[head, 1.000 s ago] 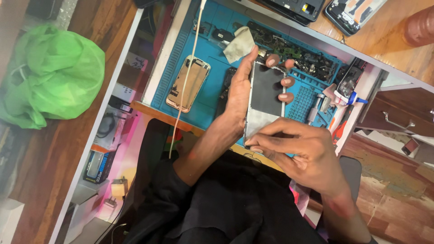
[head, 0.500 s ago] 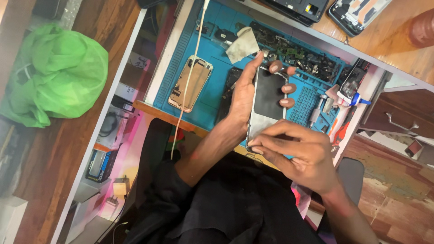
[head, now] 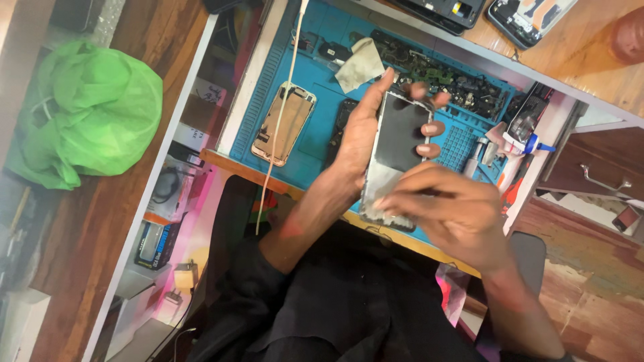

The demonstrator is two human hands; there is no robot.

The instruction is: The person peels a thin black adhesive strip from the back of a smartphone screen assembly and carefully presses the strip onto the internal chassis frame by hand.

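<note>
My left hand [head: 365, 131] grips an opened phone [head: 396, 144] by its long edges, thumb on one side, fingertips curled over the other. The phone's dark inner face points up, with a pale patch near its lower end. My right hand [head: 453, 214] rests at that lower end, fingertips pinched against the pale patch; whether it holds a small tool I cannot tell. Both hands hover over a blue work mat [head: 315, 40]. A phone back housing [head: 285, 124] lies on the mat to the left.
A white cable [head: 278, 127] hangs across the mat. A crumpled cloth [head: 359, 64] and several dark small parts sit at the mat's far side. A green bag [head: 90, 114] lies on the wooden surface at left. Tools and a small bottle [head: 520, 141] stand at right.
My hands and the phone sit slightly lower and closer in the view. My right hand's fingertips stay at the phone's lower end, shifting a little.
</note>
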